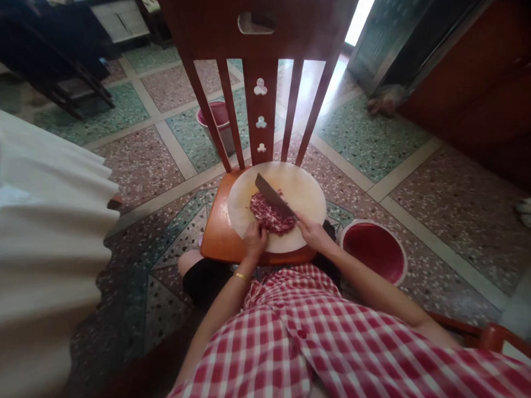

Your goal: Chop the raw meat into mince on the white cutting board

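With fingers wrapped around the handle end, gripping a dark cleaver [273, 196] in the right hand [311, 231], slanting the blade from near right to far left across a mound of chopped red meat [262, 213]. With the left hand [255, 239], curling fingers inward at the near left edge of the meat, seemingly touching; too small to tell whether pinching any. Showing the meat lying loosely heaped around the middle of a round, pale board [306, 186].

Judging by looks, probably feeling soft, moist and slippery in the meat and breaking apart under a pinch, so calling for cupping from the sides or scooping from beneath. Probably being stiff and weighing most toward the blade in the cleaver, so calling for a firm hold at the handle, away from the edge.

Resting the board on a brown wooden chair seat [220, 229], below a tall slatted back [259, 48] on the far side. Wearing a gold bangle [241, 276] on the left wrist and a red-and-white checked shirt [270, 332]. Moving outward, finding a red-lined bucket [374, 253] at near right, a bin [220, 113] beyond the slats, rippling pale cloth [44, 241] along the left, and speckled floor [142, 160] all around.
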